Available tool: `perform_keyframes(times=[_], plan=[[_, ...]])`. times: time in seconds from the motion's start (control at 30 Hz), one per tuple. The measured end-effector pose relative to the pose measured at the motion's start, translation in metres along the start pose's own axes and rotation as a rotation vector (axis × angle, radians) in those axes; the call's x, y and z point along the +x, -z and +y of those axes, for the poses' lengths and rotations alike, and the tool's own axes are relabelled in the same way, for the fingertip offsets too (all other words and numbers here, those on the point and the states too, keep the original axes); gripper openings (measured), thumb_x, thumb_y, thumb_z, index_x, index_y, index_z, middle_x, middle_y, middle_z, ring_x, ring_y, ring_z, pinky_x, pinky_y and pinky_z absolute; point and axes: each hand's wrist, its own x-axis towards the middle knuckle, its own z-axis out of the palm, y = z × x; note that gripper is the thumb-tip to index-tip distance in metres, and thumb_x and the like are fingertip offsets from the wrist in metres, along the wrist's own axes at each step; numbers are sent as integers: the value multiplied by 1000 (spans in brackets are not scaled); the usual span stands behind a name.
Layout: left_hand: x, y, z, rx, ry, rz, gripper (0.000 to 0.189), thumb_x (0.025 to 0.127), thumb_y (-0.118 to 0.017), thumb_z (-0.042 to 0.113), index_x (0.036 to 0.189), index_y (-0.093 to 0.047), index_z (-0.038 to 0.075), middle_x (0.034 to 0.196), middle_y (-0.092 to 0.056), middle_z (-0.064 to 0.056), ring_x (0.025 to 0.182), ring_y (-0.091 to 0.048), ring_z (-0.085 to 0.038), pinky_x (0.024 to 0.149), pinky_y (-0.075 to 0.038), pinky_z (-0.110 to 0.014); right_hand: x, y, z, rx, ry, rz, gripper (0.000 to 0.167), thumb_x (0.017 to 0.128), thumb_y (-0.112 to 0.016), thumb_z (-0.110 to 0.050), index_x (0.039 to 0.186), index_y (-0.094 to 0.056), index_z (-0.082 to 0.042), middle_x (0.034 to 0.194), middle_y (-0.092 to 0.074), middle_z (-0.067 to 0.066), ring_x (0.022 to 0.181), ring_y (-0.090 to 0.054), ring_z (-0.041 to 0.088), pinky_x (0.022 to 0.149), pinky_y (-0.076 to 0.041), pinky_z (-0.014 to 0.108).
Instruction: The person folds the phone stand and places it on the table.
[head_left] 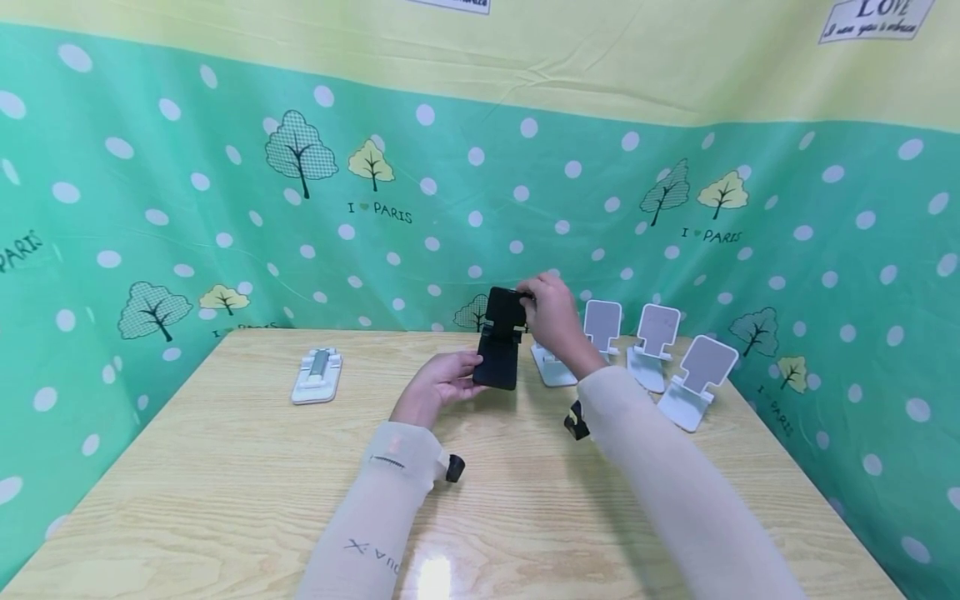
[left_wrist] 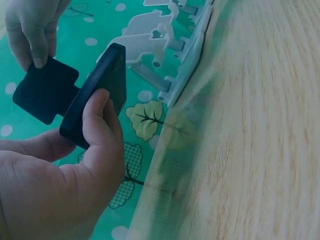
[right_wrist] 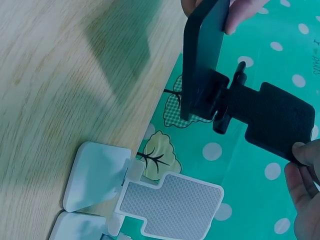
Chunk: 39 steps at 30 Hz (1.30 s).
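Note:
A black phone stand (head_left: 498, 360) is held up above the table between both hands, its back plate unfolded from its base. My left hand (head_left: 444, 379) grips the base at its lower left edge, thumb on one face and fingers on the other, as the left wrist view shows. With thumb and fingertips my right hand (head_left: 553, 312) pinches a corner of the back plate (right_wrist: 282, 120). In the right wrist view the hinge (right_wrist: 220, 100) joins the two plates. Just right of the black stand, an unfolded white phone stand (head_left: 557, 371) is partly hidden by my right arm.
More white phone stands (head_left: 655, 333) stand unfolded in a row at the table's right, the nearest white stand (head_left: 697, 383) by the right edge. One folded white phone stand (head_left: 317, 377) lies at the left. A green dotted cloth (head_left: 420, 208) hangs behind the wooden table (head_left: 225, 483).

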Motion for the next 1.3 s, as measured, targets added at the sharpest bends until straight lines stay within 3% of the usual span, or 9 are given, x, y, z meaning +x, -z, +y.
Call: perform_keyframes(times=[0.7,1.3], plan=[[-1,0,4,-37,14,17,40,102,-54,0,141,-47,1,152,-45,-23,138,-47,-38,58,-64,-29,-7,-8,0,45,-15,44,15,95,-66,5,109,-72,1,107,-69,14,100,-63,29,84,-60,37],[-2,1,5,-45,-22,47,43,101,-57,0,144,-51,2,147,-49,-24,135,-50,-39,58,-64,-30,-11,-8,-7,59,-12,88,13,95,-68,3,107,-73,0,104,-70,14,95,-63,29,82,-59,39]])
